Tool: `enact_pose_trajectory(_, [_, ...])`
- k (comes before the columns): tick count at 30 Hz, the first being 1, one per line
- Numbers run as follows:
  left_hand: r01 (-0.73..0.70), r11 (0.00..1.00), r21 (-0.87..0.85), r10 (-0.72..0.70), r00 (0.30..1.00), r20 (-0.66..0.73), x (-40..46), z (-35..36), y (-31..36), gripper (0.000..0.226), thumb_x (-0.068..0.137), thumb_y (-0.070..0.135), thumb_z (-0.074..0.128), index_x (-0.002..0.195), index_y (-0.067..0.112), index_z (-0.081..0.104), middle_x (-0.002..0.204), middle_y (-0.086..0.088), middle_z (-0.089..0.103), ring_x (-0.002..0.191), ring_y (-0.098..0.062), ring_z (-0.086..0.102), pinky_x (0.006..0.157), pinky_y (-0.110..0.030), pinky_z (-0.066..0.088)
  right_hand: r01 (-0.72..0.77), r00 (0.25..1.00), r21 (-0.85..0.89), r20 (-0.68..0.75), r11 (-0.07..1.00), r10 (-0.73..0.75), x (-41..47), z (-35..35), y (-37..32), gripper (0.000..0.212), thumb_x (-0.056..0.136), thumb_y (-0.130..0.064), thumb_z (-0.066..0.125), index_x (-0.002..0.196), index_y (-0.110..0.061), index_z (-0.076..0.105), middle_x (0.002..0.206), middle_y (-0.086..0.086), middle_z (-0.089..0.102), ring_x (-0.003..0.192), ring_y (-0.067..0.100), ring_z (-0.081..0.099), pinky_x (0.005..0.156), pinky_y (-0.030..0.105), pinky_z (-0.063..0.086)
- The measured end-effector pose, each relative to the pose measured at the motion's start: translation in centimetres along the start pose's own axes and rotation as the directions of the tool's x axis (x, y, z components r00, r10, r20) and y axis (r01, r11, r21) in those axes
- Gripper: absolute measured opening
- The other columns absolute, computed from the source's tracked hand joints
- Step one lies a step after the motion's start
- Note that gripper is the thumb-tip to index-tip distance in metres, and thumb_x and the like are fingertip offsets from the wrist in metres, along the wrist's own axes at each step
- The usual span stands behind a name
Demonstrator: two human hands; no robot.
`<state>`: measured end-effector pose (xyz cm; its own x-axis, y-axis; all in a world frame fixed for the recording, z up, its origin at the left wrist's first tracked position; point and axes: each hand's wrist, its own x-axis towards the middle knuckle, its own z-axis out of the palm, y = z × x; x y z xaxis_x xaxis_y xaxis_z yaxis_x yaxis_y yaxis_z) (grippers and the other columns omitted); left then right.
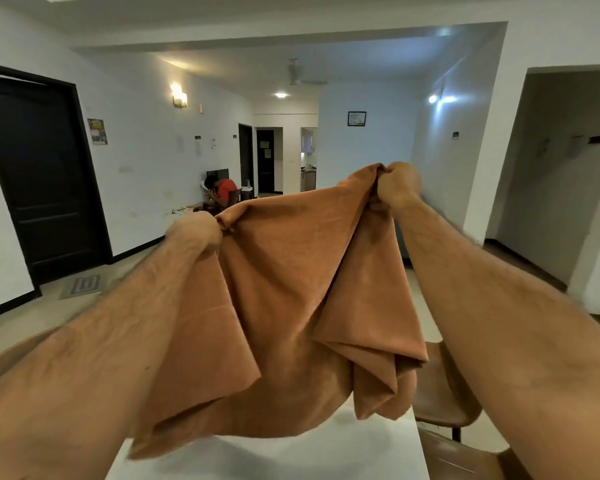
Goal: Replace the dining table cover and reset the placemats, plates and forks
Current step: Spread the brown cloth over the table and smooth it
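Rust-brown fabric, the table cover [291,289], hangs bunched in mid-air between both raised arms, above the near end of the white worktop [361,445]. Its lower folds dangle over the worktop and throw a shadow on it; whether the lowest edge at lower left touches the surface, cannot tell.

Far left: black door [42,174] in a white wall, a small poster [97,131] just beside its frame, a floor mat [84,285] near its foot. Further in, a lit wall lamp [180,97].

Left hand [196,230]: knuckles to camera, fingers clenched on a gathered top edge of the cover. Forearm bare, runs in from the lower left.

Behind the cover's top edge, far down the room, a seated person in a red top [224,190], bent forward. Dark doorways beyond, ceiling fan [298,77] overhead, a framed picture [356,118] on the back wall.

Right hand [397,185]: held higher than the left, fist closed around another bunched piece of the cover's top edge. Forearm bare, comes in from the lower right.

Right of the worktop: two brown chairs [444,393], one behind the other, seats just beside the worktop edge. Far right, an open dark passage [551,168].
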<state>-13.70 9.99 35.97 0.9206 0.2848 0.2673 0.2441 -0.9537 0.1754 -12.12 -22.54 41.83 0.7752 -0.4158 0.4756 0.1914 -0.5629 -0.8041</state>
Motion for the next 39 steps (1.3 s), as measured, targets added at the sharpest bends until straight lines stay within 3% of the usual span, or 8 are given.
enact_pose_trajectory(6, [0.083, 0.868, -0.49, 0.015, 0.981, 0.193, -1.3, -0.1, 0.3, 0.031, 0.099, 0.014, 0.042, 0.122, 0.001, 0.058, 0.12, -0.019, 0.06, 0.106, -0.034, 0.058, 0.09, -0.043, 0.051, -0.047, 0.997, 0.024, 0.056, 0.999, 0.046, -0.3, 1.2, 0.6, 0.027, 0.094, -0.006, 0.046, 0.069, -0.011, 0.055, 0.076, 0.007, 0.058, 0.074, 0.023, 0.056, 0.048, 0.023, 0.038])
enact_pose_trajectory(15, [0.347, 0.098, -0.933, 0.202, 0.911, 0.36, -2.3, -1.0, 3.6, 0.03, 0.101, 0.022, 0.045, 0.081, 0.012, 0.064, 0.059, -0.005, 0.065, 0.045, -0.014, 0.063, 0.044, -0.023, 0.053, -0.088, 0.954, 0.028, 0.292, 0.996, 0.076, -2.0, 3.0, 0.9, 0.022, 0.098, -0.007, 0.043, 0.087, -0.006, 0.062, 0.082, 0.009, 0.058, 0.085, 0.027, 0.057, 0.08, 0.04, 0.054])
enact_pose_trajectory(19, [0.284, -0.12, -0.951, 0.126, 0.955, 0.269, -0.7, -0.9, 5.4, 0.025, 0.101, 0.021, 0.044, 0.107, 0.007, 0.063, 0.093, -0.011, 0.065, 0.081, -0.019, 0.067, 0.074, -0.031, 0.056, -0.139, 0.636, 0.056, 0.77, 0.989, 0.046, -5.3, 2.5, 0.8, 0.011, 0.1, -0.015, 0.051, 0.11, -0.02, 0.051, 0.103, 0.004, 0.057, 0.098, 0.024, 0.058, 0.084, 0.043, 0.053])
enact_pose_trajectory(24, [0.296, -0.101, -0.95, -0.042, 0.953, 0.301, 0.3, -0.2, 6.5, 0.033, 0.104, 0.023, 0.031, 0.124, 0.008, 0.052, 0.093, -0.004, 0.055, 0.076, -0.016, 0.052, 0.068, -0.026, 0.046, -0.178, 0.309, -0.197, 0.919, 0.964, 0.244, -6.5, 2.6, 5.0, 0.075, 0.084, -0.07, 0.049, 0.139, -0.021, 0.045, 0.138, 0.01, 0.05, 0.12, 0.036, 0.056, 0.085, 0.052, 0.056])
enact_pose_trajectory(26, [0.302, -0.088, -0.949, -0.1, 0.945, 0.31, 0.6, 0.8, 6.6, 0.027, 0.103, 0.02, 0.035, 0.115, 0.005, 0.054, 0.092, -0.005, 0.055, 0.078, -0.017, 0.053, 0.066, -0.027, 0.046, -0.215, 0.21, -0.176, 0.952, 0.961, 0.222, -7.7, 3.3, 7.9, 0.079, 0.079, -0.066, 0.061, 0.142, -0.025, 0.04, 0.138, 0.008, 0.049, 0.121, 0.034, 0.056, 0.09, 0.051, 0.054])
enact_pose_trajectory(31, [0.279, -0.201, -0.939, -0.148, 0.939, 0.31, 0.7, 2.2, 6.9, 0.028, 0.102, 0.02, 0.043, 0.113, 0.0, 0.058, 0.102, -0.011, 0.057, 0.087, -0.022, 0.056, 0.076, -0.028, 0.049, -0.212, 0.477, 0.028, 0.875, 0.977, 0.079, -9.8, 5.3, 10.2, 0.029, 0.086, -0.021, 0.072, 0.11, -0.006, 0.063, 0.089, 0.013, 0.066, 0.079, 0.023, 0.066, 0.086, 0.045, 0.059])
enact_pose_trajectory(34, [0.285, -0.233, -0.93, 0.03, 0.958, 0.286, -1.3, 2.5, 6.2, 0.032, 0.099, 0.025, 0.051, 0.122, 0.004, 0.059, 0.11, -0.014, 0.065, 0.097, -0.025, 0.063, 0.08, -0.033, 0.055, -0.281, 0.492, 0.159, 0.871, 0.947, 0.0, -9.3, 4.1, 7.4, 0.019, 0.093, -0.015, 0.064, 0.105, -0.001, 0.064, 0.072, 0.011, 0.066, 0.06, 0.02, 0.064, 0.068, 0.035, 0.06])
enact_pose_trajectory(39, [-0.134, 0.378, -0.916, 0.431, 0.901, 0.046, -5.2, 3.1, 6.7, 0.037, 0.097, 0.039, 0.054, 0.116, 0.009, 0.062, 0.106, -0.007, 0.064, 0.101, -0.019, 0.06, 0.09, -0.033, 0.047, -0.446, 0.666, 0.325, 0.743, 0.834, 0.066, -9.3, 5.1, 2.5, 0.02, 0.099, -0.009, 0.048, 0.099, -0.009, 0.068, 0.074, 0.011, 0.07, 0.063, 0.02, 0.069, 0.064, 0.033, 0.061])
